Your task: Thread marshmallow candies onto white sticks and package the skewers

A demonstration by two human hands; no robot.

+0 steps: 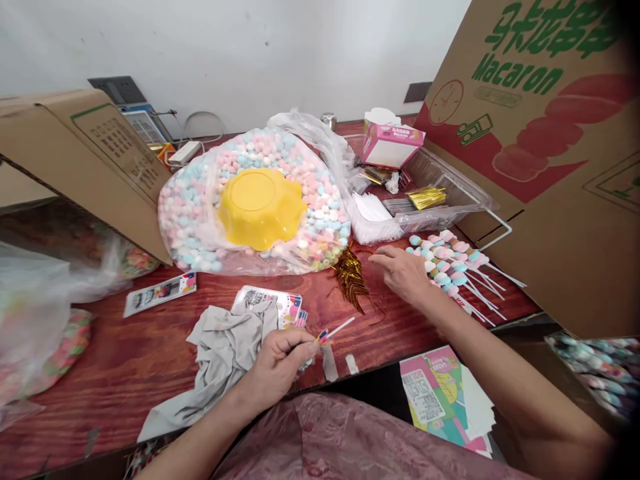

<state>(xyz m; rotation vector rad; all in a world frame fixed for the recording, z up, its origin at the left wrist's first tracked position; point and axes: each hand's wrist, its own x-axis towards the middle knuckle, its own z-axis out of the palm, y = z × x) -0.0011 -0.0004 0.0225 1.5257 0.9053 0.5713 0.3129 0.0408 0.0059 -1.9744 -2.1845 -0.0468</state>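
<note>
My left hand (283,363) is closed near the table's front edge, pinching a marshmallow skewer. Its white stick (343,327) points up to the right out of a printed bag end, while the hand hides most of the rest. My right hand (403,273) hovers over the table with its fingers loosely stretched out, and nothing shows in them. Just left of its fingertips lies a bundle of gold twist ties (351,279). To its right is a pile of pastel marshmallow skewers (447,260). Behind my left hand are printed bags (285,303) and a grey cloth (225,343).
A large clear bag of pastel marshmallows (195,200) carries an upturned yellow bowl (260,207). A clear plastic bin (450,213) holds white sticks and gold ties. Cardboard boxes (550,187) flank the table. Printed cards (440,393) lie below its front edge.
</note>
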